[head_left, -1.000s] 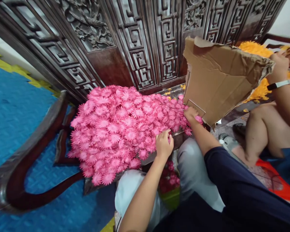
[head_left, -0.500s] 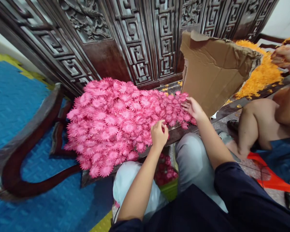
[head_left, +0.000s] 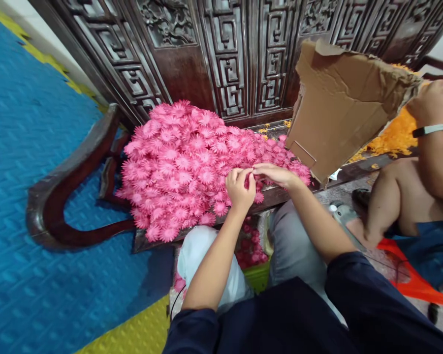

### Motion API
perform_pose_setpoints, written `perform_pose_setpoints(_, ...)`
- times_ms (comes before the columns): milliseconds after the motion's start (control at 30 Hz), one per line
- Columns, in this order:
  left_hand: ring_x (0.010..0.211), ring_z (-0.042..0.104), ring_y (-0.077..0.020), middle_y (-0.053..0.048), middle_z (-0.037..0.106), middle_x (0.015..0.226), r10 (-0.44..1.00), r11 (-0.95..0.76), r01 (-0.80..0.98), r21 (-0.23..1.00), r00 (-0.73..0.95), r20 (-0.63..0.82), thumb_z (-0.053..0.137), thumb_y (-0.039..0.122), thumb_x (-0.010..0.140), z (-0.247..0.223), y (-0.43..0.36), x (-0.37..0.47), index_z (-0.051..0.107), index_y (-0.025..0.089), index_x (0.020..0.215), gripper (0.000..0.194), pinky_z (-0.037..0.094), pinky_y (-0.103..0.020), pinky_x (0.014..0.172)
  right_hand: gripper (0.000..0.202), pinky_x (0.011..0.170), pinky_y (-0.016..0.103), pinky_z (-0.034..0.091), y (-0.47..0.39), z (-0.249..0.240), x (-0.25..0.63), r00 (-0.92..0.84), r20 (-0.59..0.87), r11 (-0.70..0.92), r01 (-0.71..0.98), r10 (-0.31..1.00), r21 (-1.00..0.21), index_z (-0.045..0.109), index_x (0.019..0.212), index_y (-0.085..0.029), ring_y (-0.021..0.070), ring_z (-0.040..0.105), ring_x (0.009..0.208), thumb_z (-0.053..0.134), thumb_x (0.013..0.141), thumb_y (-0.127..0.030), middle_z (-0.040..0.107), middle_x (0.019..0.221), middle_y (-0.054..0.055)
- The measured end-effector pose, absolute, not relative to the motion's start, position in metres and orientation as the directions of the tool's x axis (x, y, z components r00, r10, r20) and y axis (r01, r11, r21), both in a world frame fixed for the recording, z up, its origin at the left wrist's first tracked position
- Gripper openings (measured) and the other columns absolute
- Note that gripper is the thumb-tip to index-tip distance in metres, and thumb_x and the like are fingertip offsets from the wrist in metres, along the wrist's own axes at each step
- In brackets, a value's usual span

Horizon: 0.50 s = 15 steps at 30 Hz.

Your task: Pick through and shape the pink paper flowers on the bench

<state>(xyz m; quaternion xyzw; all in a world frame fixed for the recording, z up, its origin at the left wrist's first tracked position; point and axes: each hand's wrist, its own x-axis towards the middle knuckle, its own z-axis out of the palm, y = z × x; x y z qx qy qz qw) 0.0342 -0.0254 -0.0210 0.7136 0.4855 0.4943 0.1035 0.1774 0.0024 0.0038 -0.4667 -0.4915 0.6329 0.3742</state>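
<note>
A broad heap of pink flowers (head_left: 180, 162) covers the dark wooden bench (head_left: 276, 197). Over the heap's front edge, my left hand (head_left: 241, 188) is curled with thumb and fingertips drawn together; whatever is between them is too small to name. My right hand (head_left: 275, 174) meets it from the right, fingers stretched toward the left fingertips, and its grip is partly hidden. Below, between my knees, more pink flowers (head_left: 251, 246) lie in a green container (head_left: 257, 276).
A cardboard sheet (head_left: 339, 103) stands on the bench right of the flowers. Behind it are orange flowers (head_left: 393, 133) and another person's hand (head_left: 433, 103). A carved wooden backrest (head_left: 184, 73) rises behind, and a curved armrest (head_left: 40, 211) is at left.
My right hand has moved left from the small flowers to my left hand's fingertips. The view has shifted, and the other person's hand is now by the cardboard's edge.
</note>
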Motion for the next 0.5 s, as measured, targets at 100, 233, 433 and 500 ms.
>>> perform_pose_setpoints(100, 0.097, 0.056, -0.0216, -0.009, 0.063, 0.1, 0.798, -0.558, 0.57, 0.603, 0.17, 0.578, 0.049, 0.03, 0.085, -0.023, -0.033, 0.036, 0.059, 0.018, 0.112, 0.031, 0.041, -0.034, 0.088, 0.017, 0.058, 0.02, 0.045, 0.005, -0.005, 0.195, -0.205, -0.283, -0.281, 0.04, 0.937, -0.959, 0.066, 0.073, -0.017, 0.009, 0.057, 0.061, 0.068, 0.066, -0.032, 0.066, 0.069, -0.001)
perform_pose_setpoints(233, 0.098, 0.057, -0.0221, -0.009, 0.064, 0.101, 0.837, -0.508, 0.591, 0.626, 0.169, 0.52, 0.049, 0.024, 0.083, -0.03, -0.04, 0.037, 0.051, 0.016, 0.12, 0.038, 0.041, -0.035, 0.089, 0.021, 0.057, 0.024, 0.047, 0.019, -0.013, 0.245, 0.269, -0.263, -0.337, 0.281, 0.926, -0.899, 0.065, 0.075, -0.017, 0.0134, 0.061, 0.064, 0.062, 0.074, -0.038, 0.067, 0.073, 0.003)
perform_pose_setpoints(433, 0.089, 0.062, -0.0215, -0.006, 0.065, 0.086, 0.91, -0.391, 0.608, 0.691, 0.145, 0.388, 0.048, 0.019, 0.082, -0.037, -0.032, 0.037, 0.049, 0.015, 0.12, 0.037, 0.044, -0.036, 0.083, 0.037, 0.086, 0.047, 0.047, 0.041, -0.033, 0.3, 0.739, -0.021, -0.639, 0.567, 0.673, -0.52, 0.066, 0.096, -0.009, 0.0334, 0.061, 0.103, 0.064, 0.073, -0.038, 0.065, 0.106, 0.023)
perform_pose_setpoints(500, 0.088, 0.062, -0.0216, -0.006, 0.065, 0.086, 0.905, -0.409, 0.623, 0.666, 0.183, 0.385, 0.049, 0.018, 0.082, -0.038, -0.031, 0.039, 0.049, 0.015, 0.12, 0.038, 0.044, -0.036, 0.083, 0.05, 0.092, 0.054, 0.042, 0.048, -0.042, 0.3, 0.73, -0.025, -0.697, 0.642, 0.683, -0.321, 0.064, 0.107, -0.006, 0.0399, 0.055, 0.112, 0.067, 0.07, -0.04, 0.058, 0.119, 0.028)
